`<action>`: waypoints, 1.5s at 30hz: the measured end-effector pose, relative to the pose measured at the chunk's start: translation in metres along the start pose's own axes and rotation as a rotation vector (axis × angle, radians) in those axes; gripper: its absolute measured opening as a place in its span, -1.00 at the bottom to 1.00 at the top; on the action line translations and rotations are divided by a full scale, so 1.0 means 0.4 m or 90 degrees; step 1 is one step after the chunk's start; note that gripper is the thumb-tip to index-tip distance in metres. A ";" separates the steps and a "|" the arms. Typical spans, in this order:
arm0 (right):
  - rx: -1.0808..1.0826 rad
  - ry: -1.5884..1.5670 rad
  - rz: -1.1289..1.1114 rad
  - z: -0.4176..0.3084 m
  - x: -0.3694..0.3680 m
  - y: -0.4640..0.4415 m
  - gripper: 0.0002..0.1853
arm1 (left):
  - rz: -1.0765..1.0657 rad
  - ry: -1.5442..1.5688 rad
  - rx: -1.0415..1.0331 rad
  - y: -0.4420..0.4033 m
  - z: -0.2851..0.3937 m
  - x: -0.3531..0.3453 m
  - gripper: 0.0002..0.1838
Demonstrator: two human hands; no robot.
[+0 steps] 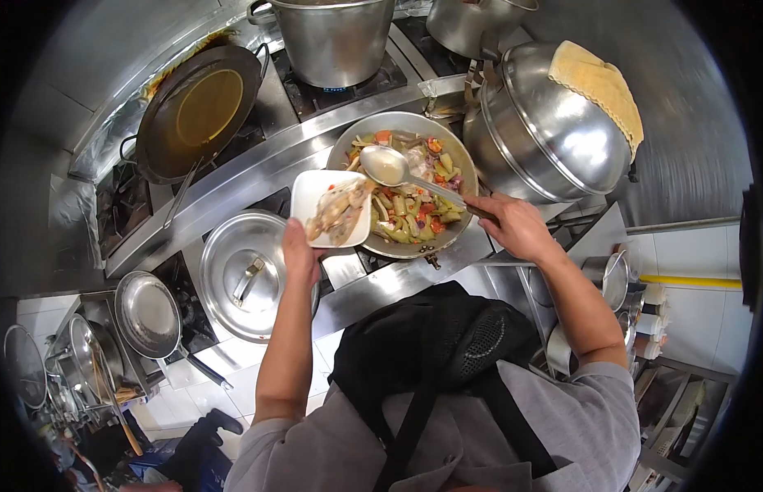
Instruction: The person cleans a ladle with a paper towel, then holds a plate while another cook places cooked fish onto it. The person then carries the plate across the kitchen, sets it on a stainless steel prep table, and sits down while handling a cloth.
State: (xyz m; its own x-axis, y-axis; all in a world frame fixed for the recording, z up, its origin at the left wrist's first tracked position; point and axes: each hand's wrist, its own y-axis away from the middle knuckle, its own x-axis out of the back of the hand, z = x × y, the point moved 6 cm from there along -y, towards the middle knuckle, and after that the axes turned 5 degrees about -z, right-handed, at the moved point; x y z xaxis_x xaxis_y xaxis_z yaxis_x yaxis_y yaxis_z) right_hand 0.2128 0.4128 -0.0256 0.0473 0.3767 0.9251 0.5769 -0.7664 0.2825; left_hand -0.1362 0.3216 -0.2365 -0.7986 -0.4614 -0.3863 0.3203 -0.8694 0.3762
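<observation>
My left hand [301, 256] grips a white square bowl [299, 197] by its near edge. Pale pieces of food [340, 211], perhaps meat or seafood, lie in the tilted bowl. In my right hand [514, 227] is the handle of a large metal spoon [385, 165], its bowl over the pan near the white bowl's rim. Below both sits a wide pan [466, 168] on the stove, holding cut green vegetables [410, 215] with red and orange bits. The white bowl overlaps the pan's left side.
A lidded pot [249, 234] stands left of the pan. Behind are a wok of oil [209, 111] with tongs [183, 197] and a tall pot [332, 41] over a lit burner. A domed steel vessel [545, 115] with a yellow cloth [599, 86] stands right. A frying pan [148, 316] is far left.
</observation>
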 end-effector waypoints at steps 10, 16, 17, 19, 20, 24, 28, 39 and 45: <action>-0.096 0.108 0.049 -0.023 0.040 0.012 -0.47 | -0.113 0.105 0.011 -0.056 -0.020 -0.134 -0.38; -0.156 0.140 -0.015 0.128 -0.051 -0.047 -0.47 | -0.023 0.110 -0.023 0.000 0.005 0.005 -0.41; -0.146 0.131 -0.024 0.135 -0.070 -0.061 -0.49 | -0.022 0.109 -0.022 0.016 0.019 0.022 -0.41; -0.136 0.119 -0.034 0.140 -0.093 -0.082 -0.51 | 0.030 0.051 -0.032 0.051 0.045 0.068 -0.42; -0.131 0.109 -0.028 0.137 -0.098 -0.093 -0.52 | 0.030 0.049 -0.030 0.060 0.046 0.093 -0.42; -0.120 0.104 -0.046 0.137 -0.115 -0.135 -0.53 | 0.050 0.043 -0.072 0.104 0.073 0.128 -0.44; -0.119 0.123 -0.070 0.150 -0.138 -0.170 -0.55 | 0.047 0.033 -0.075 0.114 0.065 0.159 -0.40; -0.157 0.112 -0.127 0.133 -0.121 -0.201 -0.62 | 0.044 0.059 -0.069 0.131 0.087 0.109 -0.47; -0.115 0.026 -0.019 0.138 -0.129 -0.123 -0.60 | 0.088 0.045 -0.055 0.092 0.053 0.093 -0.47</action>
State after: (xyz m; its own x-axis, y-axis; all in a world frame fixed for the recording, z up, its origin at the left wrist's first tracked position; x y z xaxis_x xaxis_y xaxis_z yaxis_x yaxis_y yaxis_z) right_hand 0.2269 0.4596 -0.1012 -0.0030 0.3813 0.9244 0.4212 -0.8380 0.3470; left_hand -0.1649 0.2763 -0.2192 -0.7066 -0.5867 -0.3957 0.4699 -0.8071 0.3576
